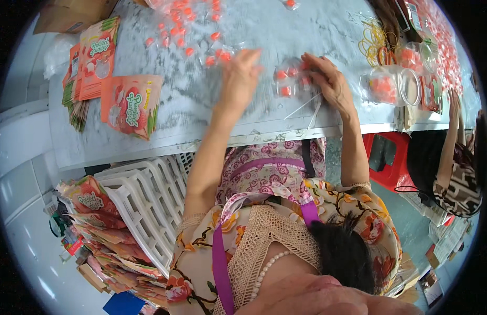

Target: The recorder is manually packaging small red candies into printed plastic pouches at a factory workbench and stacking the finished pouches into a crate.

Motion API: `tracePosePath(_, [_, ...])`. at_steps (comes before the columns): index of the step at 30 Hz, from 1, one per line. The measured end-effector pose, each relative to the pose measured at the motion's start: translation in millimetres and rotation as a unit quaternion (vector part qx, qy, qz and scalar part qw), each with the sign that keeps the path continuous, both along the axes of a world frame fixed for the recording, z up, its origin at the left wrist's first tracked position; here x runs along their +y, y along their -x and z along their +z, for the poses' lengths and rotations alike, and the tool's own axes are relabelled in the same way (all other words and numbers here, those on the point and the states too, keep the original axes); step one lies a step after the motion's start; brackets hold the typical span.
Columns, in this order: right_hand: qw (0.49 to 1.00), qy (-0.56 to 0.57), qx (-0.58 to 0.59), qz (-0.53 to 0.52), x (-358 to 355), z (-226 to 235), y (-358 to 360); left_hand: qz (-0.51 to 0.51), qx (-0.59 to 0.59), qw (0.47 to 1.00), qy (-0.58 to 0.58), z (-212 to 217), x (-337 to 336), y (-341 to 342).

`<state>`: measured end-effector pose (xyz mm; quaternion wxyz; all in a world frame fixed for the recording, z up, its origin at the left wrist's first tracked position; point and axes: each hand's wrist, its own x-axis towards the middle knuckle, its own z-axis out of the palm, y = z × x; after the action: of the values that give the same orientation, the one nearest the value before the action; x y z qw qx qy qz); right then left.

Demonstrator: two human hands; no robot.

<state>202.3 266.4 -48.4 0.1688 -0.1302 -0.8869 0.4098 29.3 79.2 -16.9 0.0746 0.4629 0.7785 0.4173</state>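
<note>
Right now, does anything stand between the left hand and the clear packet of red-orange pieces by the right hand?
Nothing visible: only tabletop shows between the left hand and packet; the right hand is at its right edge.

Long flat worktable [191,113]: was pale grey-blue, mottled darker.
Small clear-wrapped pieces [285,91] on the worktable: were orange-red.
Flat glossy pouches [133,107], worktable's left: were coral-pink, green-edged.
Plastic stool [399,163] below the worktable: was red.
Cloth apron [270,181]: bore pink-purple swirls.
</note>
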Motion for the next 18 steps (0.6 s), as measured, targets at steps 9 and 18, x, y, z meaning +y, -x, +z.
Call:
tracePosePath(9, [0.993, 0.101, 0.009, -0.058, -7.1, -6.8, 0.8, -0.006, 0.189, 0.979, 0.082, -31.9, 8.6, -6.9])
tracePosePath(18, [0.974, 0.206, 0.030, -0.091, -5.0, -4.7, 1.0, 0.126, 0.050, 0.990, -0.032, 4.4, -26.2, 47.6])
